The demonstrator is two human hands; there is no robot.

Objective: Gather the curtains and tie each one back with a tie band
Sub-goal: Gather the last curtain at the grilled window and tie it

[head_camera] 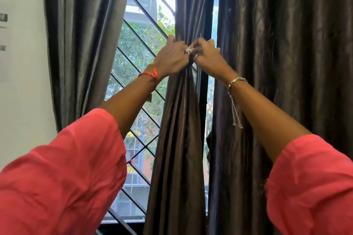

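A dark brown middle curtain (177, 139) hangs gathered into a narrow bunch in front of the window. At its pinched waist a thin white tie band (190, 50) shows between my hands. My left hand (172, 57) grips the bunch and one end of the band from the left. My right hand (207, 56) pinches the other end from the right. Both hands are curled tight, knuckles almost touching. Most of the band is hidden behind my fingers. A grey-brown curtain (84, 44) hangs loose at the left, and a wide dark curtain (286, 63) hangs loose at the right.
A window with a black diagonal grille (141, 47) shows between the left and middle curtains, with trees outside. A white wall (23, 82) lies at the far left. The sill (122, 220) runs along the bottom.
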